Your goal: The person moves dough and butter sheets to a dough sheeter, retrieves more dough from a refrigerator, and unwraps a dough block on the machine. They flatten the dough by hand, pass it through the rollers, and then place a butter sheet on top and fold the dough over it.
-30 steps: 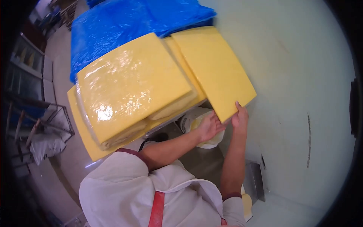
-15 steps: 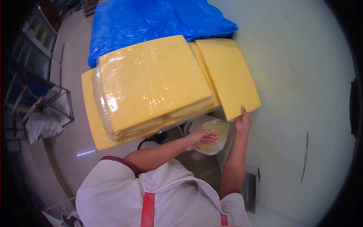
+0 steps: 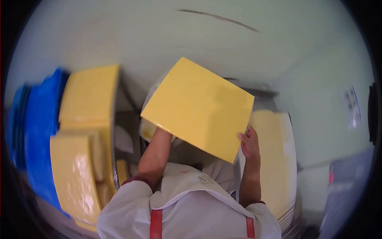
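Note:
A flat yellow rectangular slab (image 3: 203, 107), smooth and slightly glossy, is held tilted in front of my body. My right hand (image 3: 250, 144) grips its right edge near the lower corner, thumb on top and fingers underneath. My left forearm (image 3: 156, 150) reaches beneath the slab's lower left edge, where the slab hides my left hand and its fingers. Partly covered by the slab, a white-lined container (image 3: 146, 129) with yellow material inside shows beyond the left wrist. Right of my right hand lies a pale yellow sheet (image 3: 270, 159) on a white-edged stack.
At left stand more yellow slabs (image 3: 75, 171), some with a shiny film, beside blue plastic sheeting (image 3: 41, 119). A pale wall (image 3: 119, 36) runs across the back, with a paper notice (image 3: 352, 106) at the right. Grey material (image 3: 346, 191) is at lower right.
The slab at the pile's right side, pinched by my right hand before, is lifted off. My view and body have turned right. My left hand moved from above the container to under the slab.

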### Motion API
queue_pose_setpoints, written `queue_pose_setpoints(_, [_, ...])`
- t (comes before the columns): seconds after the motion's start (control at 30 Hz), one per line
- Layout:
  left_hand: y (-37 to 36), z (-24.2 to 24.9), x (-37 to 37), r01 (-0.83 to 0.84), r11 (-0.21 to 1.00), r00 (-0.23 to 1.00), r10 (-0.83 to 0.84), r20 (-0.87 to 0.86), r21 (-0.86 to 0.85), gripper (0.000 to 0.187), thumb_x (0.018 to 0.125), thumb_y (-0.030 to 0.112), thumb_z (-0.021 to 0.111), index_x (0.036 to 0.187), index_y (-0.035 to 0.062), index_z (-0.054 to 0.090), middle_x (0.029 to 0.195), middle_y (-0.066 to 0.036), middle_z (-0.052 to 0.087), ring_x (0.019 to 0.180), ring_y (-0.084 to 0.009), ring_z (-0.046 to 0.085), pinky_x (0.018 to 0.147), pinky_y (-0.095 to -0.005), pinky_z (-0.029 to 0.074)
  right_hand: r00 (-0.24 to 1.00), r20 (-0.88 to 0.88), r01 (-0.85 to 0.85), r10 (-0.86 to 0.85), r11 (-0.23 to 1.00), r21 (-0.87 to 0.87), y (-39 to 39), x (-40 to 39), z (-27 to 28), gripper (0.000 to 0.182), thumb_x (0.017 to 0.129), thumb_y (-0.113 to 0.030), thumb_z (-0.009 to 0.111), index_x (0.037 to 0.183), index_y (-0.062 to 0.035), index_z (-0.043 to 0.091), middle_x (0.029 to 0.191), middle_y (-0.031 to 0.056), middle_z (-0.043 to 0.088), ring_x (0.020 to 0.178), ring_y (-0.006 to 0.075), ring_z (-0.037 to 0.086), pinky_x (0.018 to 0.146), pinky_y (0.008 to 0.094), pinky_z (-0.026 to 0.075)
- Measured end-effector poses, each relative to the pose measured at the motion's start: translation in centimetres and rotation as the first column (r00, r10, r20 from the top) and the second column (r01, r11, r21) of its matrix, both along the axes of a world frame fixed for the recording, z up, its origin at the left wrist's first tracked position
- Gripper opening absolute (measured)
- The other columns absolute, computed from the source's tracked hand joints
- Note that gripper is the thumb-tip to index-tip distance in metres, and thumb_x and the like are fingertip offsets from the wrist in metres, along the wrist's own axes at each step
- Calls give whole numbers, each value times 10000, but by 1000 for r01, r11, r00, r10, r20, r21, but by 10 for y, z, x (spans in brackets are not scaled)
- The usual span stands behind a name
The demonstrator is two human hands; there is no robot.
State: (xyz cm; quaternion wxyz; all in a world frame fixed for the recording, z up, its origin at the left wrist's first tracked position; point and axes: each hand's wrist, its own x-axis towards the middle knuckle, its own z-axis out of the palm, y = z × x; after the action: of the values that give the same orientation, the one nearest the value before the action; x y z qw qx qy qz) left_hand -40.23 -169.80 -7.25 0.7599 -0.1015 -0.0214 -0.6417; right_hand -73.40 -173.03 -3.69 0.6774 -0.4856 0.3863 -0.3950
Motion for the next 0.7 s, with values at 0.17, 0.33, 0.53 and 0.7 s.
queue_pose_setpoints(0.17, [-50, 15, -110, 225, 966, 956, -245, 164, 129, 533, 1007, 449, 355, 1349, 55, 461, 1292, -106, 552, 1151, -234, 547, 993, -370, 437, 863, 348, 394, -366, 919, -10, 87, -124, 22, 631, 803, -74, 692, 1351, 12, 389, 1255, 123, 542, 1105, 232, 580, 906, 334, 492])
queue_pose_setpoints(0.33, [-53, 7, -294, 576, 754, 684, -656, 318, 316, 556, 1000, 465, 363, 1347, 42, 459, 1301, -114, 544, 1151, -232, 547, 996, -366, 435, 536, 298, 811, -790, 580, 77, 121, -227, -10, 626, 799, -73, 690, 1345, 17, 398, 1232, 122, 566, 1093, 228, 591, 910, 355, 501])
queue_pose_setpoints(0.53, [-50, 17, -441, 560, 617, 20, -678, 735, 553, 601, 983, 501, 390, 1343, 24, 458, 1306, -119, 536, 1153, -223, 543, 1002, -360, 430, 211, 119, 947, -970, 233, 221, 244, -343, -55, 572, 788, -31, 660, 1313, 12, 435, 1196, 108, 587, 1082, 204, 587, 923, 338, 482])
queue_pose_setpoints(0.7, [-73, -14, -463, 619, 391, -469, -512, 720, 681, 396, 918, 218, 635, 1218, -16, 527, 1125, -93, 633, 968, -158, 625, 833, -308, 523, 131, -36, 964, -991, 119, 239, 272, -341, -48, 564, 775, -3, 648, 1304, -1, 452, 1205, 103, 581, 1100, 197, 570, 957, 330, 449])
